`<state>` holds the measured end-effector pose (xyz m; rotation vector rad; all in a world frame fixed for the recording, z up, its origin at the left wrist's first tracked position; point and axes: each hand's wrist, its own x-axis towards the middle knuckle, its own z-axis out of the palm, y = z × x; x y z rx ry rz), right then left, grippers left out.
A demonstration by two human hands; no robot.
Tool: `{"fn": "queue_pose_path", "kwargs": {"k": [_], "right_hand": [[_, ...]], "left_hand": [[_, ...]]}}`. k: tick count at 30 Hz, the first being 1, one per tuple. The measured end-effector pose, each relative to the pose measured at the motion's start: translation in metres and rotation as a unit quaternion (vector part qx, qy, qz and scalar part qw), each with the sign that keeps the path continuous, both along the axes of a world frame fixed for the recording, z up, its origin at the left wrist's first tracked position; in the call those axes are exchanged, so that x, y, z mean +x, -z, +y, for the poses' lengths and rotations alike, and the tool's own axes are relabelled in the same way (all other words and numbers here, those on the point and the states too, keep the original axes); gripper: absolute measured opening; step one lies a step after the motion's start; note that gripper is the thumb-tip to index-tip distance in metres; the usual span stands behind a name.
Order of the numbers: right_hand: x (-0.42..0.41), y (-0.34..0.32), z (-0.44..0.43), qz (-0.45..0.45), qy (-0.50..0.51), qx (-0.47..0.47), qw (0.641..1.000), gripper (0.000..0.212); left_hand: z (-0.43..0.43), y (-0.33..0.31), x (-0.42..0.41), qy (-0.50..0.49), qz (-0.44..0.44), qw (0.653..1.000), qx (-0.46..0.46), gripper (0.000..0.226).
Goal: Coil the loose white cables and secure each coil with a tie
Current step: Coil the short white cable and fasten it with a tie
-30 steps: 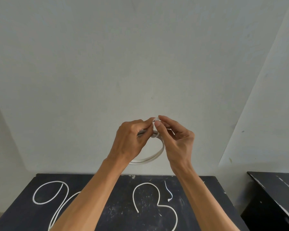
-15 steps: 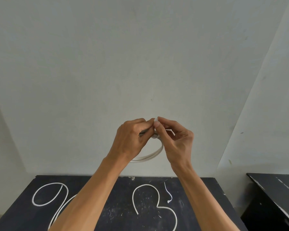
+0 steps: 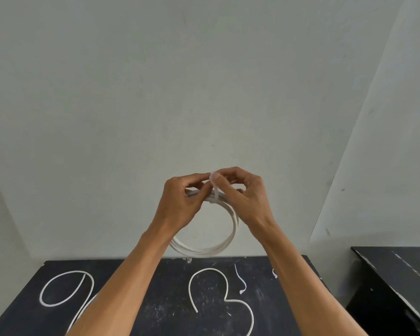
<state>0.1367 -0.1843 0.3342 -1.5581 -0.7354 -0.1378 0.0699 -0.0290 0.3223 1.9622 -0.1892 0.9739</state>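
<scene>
- Nearest me, on the black surface [image 3: 167,287], a loose white cable [image 3: 208,269] lies in an open S toward the middle. It is not yet coiled.
- Toward the surface's left edge, a second loose cable [image 3: 70,272] lies in a slack loop, and its tail runs under my left forearm.
- Near the far edge, just right of the middle cable, lies a thin white strand [image 3: 243,282], probably a spare tie.
- Above the far edge, clear of the surface, hangs the coil [image 3: 204,251], several turns of white cable held only at its top.
- My left grip [image 3: 180,204] is curled round the bunched turns at the top of the coil and squeezes them together.
- My right grip [image 3: 245,197] pinches the upper end of the tie [image 3: 215,190] between thumb and forefinger. The tie wraps across the bundle right between my two grips.
- My judgement is that the cable is light and springy, and that its smooth jacket will let the turns fan out if the squeeze loosens. The place to hold is beside the tie, clamping all the turns at once, not the free lower arc.
- The tie looks thin and limp, so I would hold it near its tip and pull straight.
- Beyond it all is the plain pale wall [image 3: 204,93].
</scene>
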Motion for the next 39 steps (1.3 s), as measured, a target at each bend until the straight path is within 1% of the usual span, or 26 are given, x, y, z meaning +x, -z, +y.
{"fn": "queue_pose_path", "kwargs": {"k": [3, 6, 10, 13, 17, 21, 24, 28, 30, 33, 36, 38, 39], "right_hand": [[0.007, -0.005, -0.001, -0.015, -0.03, 0.001, 0.999, 0.015], [0.013, -0.005, 0.0, -0.032, -0.052, -0.024, 0.998, 0.011], [0.016, -0.002, 0.002, 0.004, -0.065, -0.001, 0.998, 0.005], [0.018, 0.002, 0.001, 0.025, -0.068, -0.004, 0.997, 0.006], [0.019, 0.009, 0.001, -0.009, -0.044, -0.029, 0.999, 0.006], [0.02, 0.013, 0.0, 0.005, -0.047, -0.036, 0.998, 0.01], [0.022, 0.014, 0.0, 0.009, -0.046, -0.047, 0.998, 0.012], [0.022, 0.015, 0.005, -0.038, -0.019, -0.064, 0.997, 0.012], [0.023, 0.01, 0.009, -0.053, -0.003, -0.054, 0.997, 0.012], [0.028, -0.004, 0.012, -0.035, 0.013, -0.007, 0.999, 0.01], [0.03, -0.011, 0.015, -0.029, 0.017, -0.003, 0.999, 0.01], [0.027, -0.008, 0.019, -0.003, 0.012, 0.007, 1.0, 0.017], [0.026, -0.006, 0.02, 0.009, 0.006, -0.003, 1.0, 0.021]], "left_hand": [[0.003, -0.005, -0.001, 0.021, 0.029, 0.999, 0.008, 0.016], [0.004, -0.001, -0.002, 0.031, 0.06, 0.998, 0.005, 0.018], [0.006, 0.003, -0.002, 0.035, 0.069, 0.997, -0.001, 0.02], [0.005, 0.005, -0.003, 0.036, 0.081, 0.996, -0.019, 0.02], [-0.002, 0.009, -0.004, 0.048, 0.083, 0.993, -0.073, 0.02], [-0.006, 0.009, -0.006, 0.061, 0.091, 0.986, -0.124, 0.014], [-0.007, 0.01, -0.005, 0.052, 0.125, 0.98, -0.144, 0.014], [-0.008, 0.007, -0.003, 0.031, 0.15, 0.974, -0.167, 0.017], [-0.008, 0.004, -0.003, 0.021, 0.165, 0.971, -0.169, 0.017], [-0.01, 0.007, -0.005, 0.012, 0.191, 0.967, -0.166, 0.017], [-0.015, 0.014, -0.007, 0.007, 0.184, 0.967, -0.176, 0.016], [-0.014, 0.014, -0.006, 0.002, 0.172, 0.971, -0.166, 0.015], [-0.013, 0.012, -0.006, 0.0, 0.164, 0.973, -0.159, 0.015]]}}
